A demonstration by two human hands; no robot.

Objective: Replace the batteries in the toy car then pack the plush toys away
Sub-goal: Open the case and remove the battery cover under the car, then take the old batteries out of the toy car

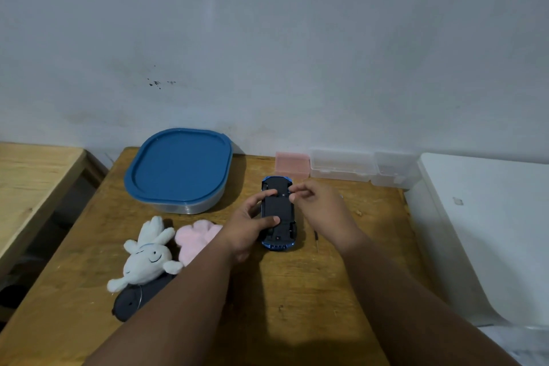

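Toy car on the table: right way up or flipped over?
Flipped over. The toy car shows its black underside upward, blue bodywork only at the edges; the left hand grips it.

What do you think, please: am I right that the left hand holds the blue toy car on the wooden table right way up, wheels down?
Not quite. The head view shows the blue toy car lying upside down, its dark underside facing up. The left hand does hold it on the wooden table.

Blue toy car (pixel 278 211) upside down, plush toys (pixel 148 258) beside
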